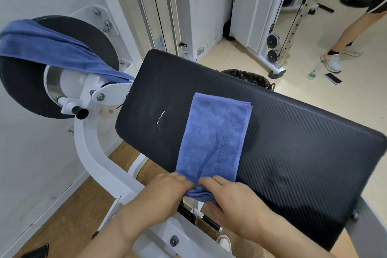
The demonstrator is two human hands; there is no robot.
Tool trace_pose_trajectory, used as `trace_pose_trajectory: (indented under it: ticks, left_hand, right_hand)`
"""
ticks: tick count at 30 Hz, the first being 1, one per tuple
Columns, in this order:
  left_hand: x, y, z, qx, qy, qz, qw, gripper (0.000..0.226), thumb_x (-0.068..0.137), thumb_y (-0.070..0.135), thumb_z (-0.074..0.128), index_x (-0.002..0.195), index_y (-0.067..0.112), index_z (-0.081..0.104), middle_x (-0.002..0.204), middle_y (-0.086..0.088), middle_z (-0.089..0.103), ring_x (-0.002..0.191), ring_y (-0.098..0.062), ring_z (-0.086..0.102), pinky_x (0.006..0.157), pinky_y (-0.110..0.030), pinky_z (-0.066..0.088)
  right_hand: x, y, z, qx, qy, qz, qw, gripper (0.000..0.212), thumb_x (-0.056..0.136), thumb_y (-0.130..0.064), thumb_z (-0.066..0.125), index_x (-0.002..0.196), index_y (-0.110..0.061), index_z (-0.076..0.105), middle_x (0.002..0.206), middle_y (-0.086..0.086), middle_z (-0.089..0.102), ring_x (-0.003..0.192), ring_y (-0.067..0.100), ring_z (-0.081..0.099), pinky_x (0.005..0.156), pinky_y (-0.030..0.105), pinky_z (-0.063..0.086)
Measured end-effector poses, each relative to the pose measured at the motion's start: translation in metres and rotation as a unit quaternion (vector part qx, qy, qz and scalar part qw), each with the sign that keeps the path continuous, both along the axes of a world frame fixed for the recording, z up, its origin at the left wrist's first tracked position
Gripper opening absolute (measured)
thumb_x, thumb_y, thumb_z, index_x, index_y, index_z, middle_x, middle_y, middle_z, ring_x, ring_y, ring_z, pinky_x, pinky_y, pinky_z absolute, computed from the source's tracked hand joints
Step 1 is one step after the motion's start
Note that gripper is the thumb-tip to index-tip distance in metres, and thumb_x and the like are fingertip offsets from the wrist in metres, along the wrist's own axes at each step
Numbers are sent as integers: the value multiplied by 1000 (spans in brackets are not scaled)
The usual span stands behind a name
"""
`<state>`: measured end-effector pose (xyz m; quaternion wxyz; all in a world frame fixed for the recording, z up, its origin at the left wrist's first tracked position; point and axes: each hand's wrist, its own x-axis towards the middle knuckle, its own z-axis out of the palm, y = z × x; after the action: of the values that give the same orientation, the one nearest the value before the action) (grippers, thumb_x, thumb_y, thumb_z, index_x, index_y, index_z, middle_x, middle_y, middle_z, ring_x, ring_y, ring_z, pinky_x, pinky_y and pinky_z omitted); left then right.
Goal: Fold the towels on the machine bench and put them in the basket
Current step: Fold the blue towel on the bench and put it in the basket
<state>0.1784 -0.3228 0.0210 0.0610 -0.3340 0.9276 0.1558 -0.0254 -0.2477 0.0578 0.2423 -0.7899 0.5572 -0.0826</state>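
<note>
A blue towel (213,138), folded into a long strip with a fitness logo on top, lies across the black padded machine bench (293,142). Its near end hangs over the bench's front edge. My left hand (165,190) and my right hand (232,197) both grip that bunched near end, side by side. A second blue towel (48,48) is draped unfolded over the round black pad at the left. The dark patterned basket (249,76) shows only its rim behind the bench's far edge.
The white machine frame (94,153) curves below the bench at left. Cable towers stand at the back. A person's legs (343,44), a water bottle (314,72) and a phone (333,78) are on the floor at right.
</note>
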Motion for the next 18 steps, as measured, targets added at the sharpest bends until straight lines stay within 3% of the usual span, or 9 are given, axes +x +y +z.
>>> trace_pose_trajectory:
  ticks: [2,4,7,12,16,18]
  left_hand:
    - [-5,-10,28,102,57,46,992,24,90,19,55,107,34,62,93,16,62,88,-4,54,78,-27,48]
    - [-10,-24,55,193,129,110,966,15,88,25,63,100,33,66,85,15,65,82,-7,60,72,-27,52]
    - [-11,-46,78,295,174,181,922,22,80,21,76,100,30,72,89,11,72,85,-10,67,75,-24,57]
    - [-27,-82,79,275,279,265,881,12,93,23,63,97,28,72,94,13,72,91,-3,67,76,-23,56]
    - [-54,-100,70,218,339,294,867,7,93,25,61,95,24,68,91,11,71,85,-4,67,76,-29,57]
    - [-66,-107,62,185,373,322,850,7,92,28,63,93,25,69,89,10,71,83,-5,67,76,-34,57]
  right_hand:
    - [-4,-7,11,-18,-37,-43,998,22,91,-31,43,112,-31,49,101,-9,61,88,16,59,74,35,47]
    - [-13,-19,23,-36,-46,-97,994,11,89,-32,44,94,-27,52,84,-8,62,76,15,55,68,33,44]
    - [-26,-37,39,-45,-57,-161,984,11,87,-30,49,84,-23,56,72,-5,60,68,16,54,63,33,44]
    - [-38,-61,48,-58,-42,-222,972,31,93,-32,49,64,-22,43,58,-2,47,56,14,45,51,25,33]
    - [-45,-80,50,-119,-14,-267,956,20,95,-33,50,86,-18,59,83,-4,59,79,20,56,68,35,42]
    - [-49,-91,47,-158,34,-272,949,18,95,-30,52,89,-16,62,85,-1,61,79,25,59,66,35,42]
